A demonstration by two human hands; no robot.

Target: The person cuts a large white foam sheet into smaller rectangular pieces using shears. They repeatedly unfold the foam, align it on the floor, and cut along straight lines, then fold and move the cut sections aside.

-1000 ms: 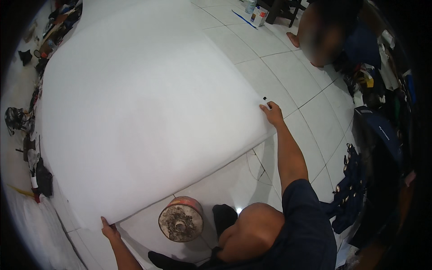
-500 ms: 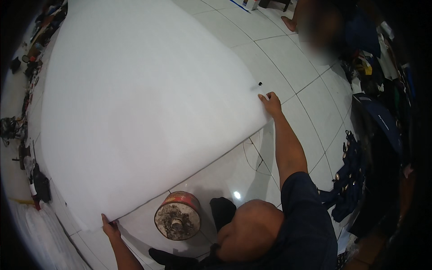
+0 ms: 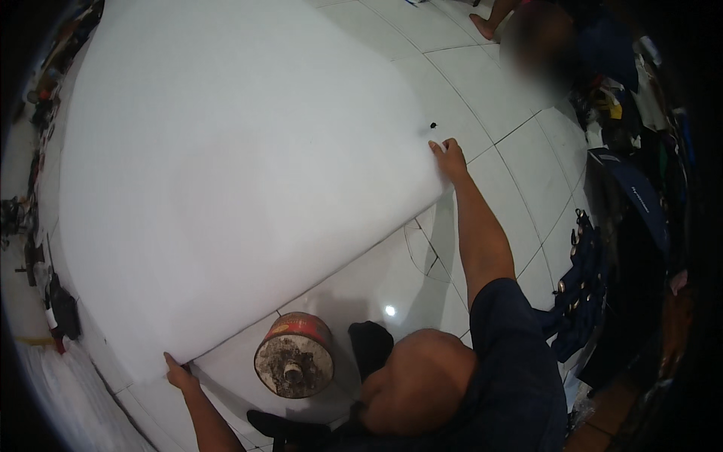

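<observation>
A large, soft-looking white sheet (image 3: pixel 241 173) spreads over the tiled floor in front of me. Its near edge runs slanting from lower left to upper right. At the left end of that edge, my left hand (image 3: pixel 181 374) is closed on the sheet, thumb on top and fingers tucked beneath. My right hand (image 3: pixel 450 160) pinches the right end, its arm stretched forward. Just beyond those right fingers is a small black object (image 3: pixel 433 126), too small to make out. Between my arms, close to the sheet's edge, stands a round red can (image 3: pixel 305 325) with a dirty, stained top.
Dark blue fabric pieces with shiny round fittings (image 3: pixel 578 282) lie to the right, beside a dark bag-like item (image 3: pixel 636 192). Another person's bare foot (image 3: pixel 483 27) shows at the far right. Clear plastic wrapping (image 3: pixel 71 392) lies at lower left; assorted clutter lines the left side.
Both hands keep their hold on the sheet's near edge. Hands, sheet and can all sit slightly higher and further left in view, a small shift shared by the surroundings.
</observation>
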